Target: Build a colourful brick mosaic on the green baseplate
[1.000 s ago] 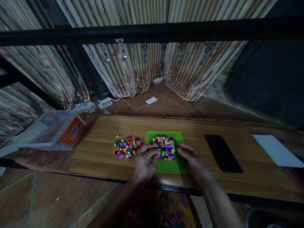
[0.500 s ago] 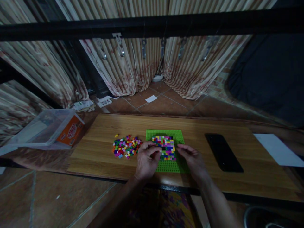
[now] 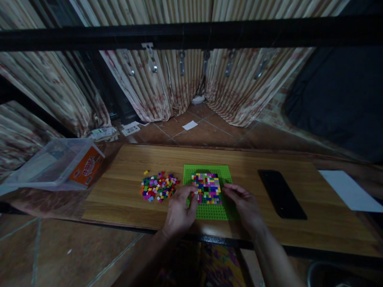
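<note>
A patch of small multicoloured building bricks [image 3: 208,185] covers the middle of a green studded baseplate [image 3: 209,212]. My left hand [image 3: 180,209] is over the plate's left side, thumb and forefinger closed together at the patch's left edge. Whatever sits between those fingertips is too small to make out. At the right edge of the patch, my right hand [image 3: 245,202] has its thumb and forefinger pinched, and their tips hide any piece there. A pile of loose bricks [image 3: 158,186] lies left of the plate, beside my left hand.
A black phone-like slab [image 3: 282,194] rests on the wooden board [image 3: 119,179] to the right, with a white sheet [image 3: 350,190] beyond it. On the left stands a clear plastic box [image 3: 56,163] with an orange label. Curtains [image 3: 161,87] hang behind.
My left hand has drawn back a little to the left and down from over the bricks, uncovering more of the patch. My right hand stays nearly where it was.
</note>
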A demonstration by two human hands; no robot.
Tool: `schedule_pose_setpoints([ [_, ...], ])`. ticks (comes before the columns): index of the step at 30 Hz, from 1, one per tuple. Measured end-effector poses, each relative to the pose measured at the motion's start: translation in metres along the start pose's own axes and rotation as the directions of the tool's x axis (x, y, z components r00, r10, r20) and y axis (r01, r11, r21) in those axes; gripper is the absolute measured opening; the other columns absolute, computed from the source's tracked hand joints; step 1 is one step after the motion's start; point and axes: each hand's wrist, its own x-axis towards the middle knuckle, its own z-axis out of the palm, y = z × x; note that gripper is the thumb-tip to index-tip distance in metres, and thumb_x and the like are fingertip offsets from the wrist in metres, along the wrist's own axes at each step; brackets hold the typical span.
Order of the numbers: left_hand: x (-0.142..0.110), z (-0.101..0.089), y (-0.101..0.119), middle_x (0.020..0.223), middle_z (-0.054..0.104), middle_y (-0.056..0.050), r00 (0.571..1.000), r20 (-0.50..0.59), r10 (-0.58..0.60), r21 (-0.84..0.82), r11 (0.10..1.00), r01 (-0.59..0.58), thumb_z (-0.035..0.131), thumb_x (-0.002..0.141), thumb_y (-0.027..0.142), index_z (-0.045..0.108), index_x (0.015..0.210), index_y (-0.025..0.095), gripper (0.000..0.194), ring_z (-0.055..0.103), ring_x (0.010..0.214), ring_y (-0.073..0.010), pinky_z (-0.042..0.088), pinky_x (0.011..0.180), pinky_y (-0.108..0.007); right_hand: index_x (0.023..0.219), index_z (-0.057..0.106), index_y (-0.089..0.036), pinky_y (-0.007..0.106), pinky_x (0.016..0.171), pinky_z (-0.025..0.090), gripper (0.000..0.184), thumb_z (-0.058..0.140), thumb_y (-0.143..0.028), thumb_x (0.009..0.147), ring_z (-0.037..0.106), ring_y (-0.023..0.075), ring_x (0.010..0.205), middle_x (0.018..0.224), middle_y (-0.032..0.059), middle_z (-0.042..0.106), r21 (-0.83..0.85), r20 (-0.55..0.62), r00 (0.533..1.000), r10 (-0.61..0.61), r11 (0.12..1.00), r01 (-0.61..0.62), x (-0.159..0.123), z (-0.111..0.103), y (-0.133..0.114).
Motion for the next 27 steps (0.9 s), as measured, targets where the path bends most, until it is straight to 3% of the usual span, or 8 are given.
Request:
schedule_pose_setpoints([
  [3,-0.001,-0.006,0.003,0.087,0.066,-0.002,0.999,0.049,0.016,0.024,1.000,-0.017,0.049,0.088,0.019,0.060,0.093,0.021,0.012,0.064,0.082,-0.0151,0.050,0.076,-0.026,0.082,0.074,-0.023,0.034,0.074,0.048,0.034,0.082,-0.041,0.054,0.063,0.0192,0.077,0.080,0.0019,0.072,0.010,-0.003,1.000,-0.002,1.000,0.002,0.000,0.001,0.000],
  [9,0.004,-0.005,0.001,0.093,0.064,-0.003,0.989,0.117,0.095,0.118,0.987,-0.109,0.047,0.091,0.019,0.066,0.095,0.023,0.020,0.062,0.085,-0.0136,0.051,0.076,-0.024,0.081,0.074,-0.022,0.035,0.075,0.048,0.034,0.082,-0.042,0.054,0.064,0.0202,0.079,0.081,0.0025,0.073,0.019,-0.003,0.999,-0.033,0.999,0.033,-0.002,0.002,0.001],
  [18,0.019,0.002,0.012,0.091,0.065,-0.007,0.950,0.306,0.055,0.483,0.851,-0.205,0.047,0.086,0.010,0.063,0.096,0.020,0.021,0.062,0.081,-0.0193,0.050,0.072,-0.030,0.082,0.074,-0.022,0.036,0.080,0.047,0.034,0.081,-0.043,0.056,0.063,0.0195,0.081,0.084,0.0022,0.073,0.026,0.009,1.000,-0.029,0.999,0.029,-0.002,0.001,0.002],
  [22,0.024,0.007,0.018,0.091,0.066,-0.008,0.947,0.322,0.022,0.565,0.798,-0.210,0.047,0.082,0.006,0.057,0.108,0.019,0.031,0.063,0.078,-0.0201,0.050,0.069,-0.029,0.081,0.073,-0.021,0.035,0.078,0.048,0.034,0.081,-0.044,0.056,0.063,0.0188,0.078,0.082,0.0020,0.073,0.023,0.006,0.999,-0.040,0.999,0.040,-0.002,0.001,0.001],
  [27,0.021,0.011,0.016,0.093,0.067,-0.008,0.957,0.288,0.037,0.553,0.809,-0.198,0.046,0.081,0.005,0.053,0.113,0.019,0.036,0.064,0.076,-0.0192,0.051,0.068,-0.029,0.082,0.074,-0.022,0.033,0.076,0.047,0.032,0.081,-0.042,0.058,0.063,0.0179,0.078,0.083,0.0014,0.072,0.062,0.025,0.999,-0.035,0.998,0.033,-0.001,0.000,0.004],
])
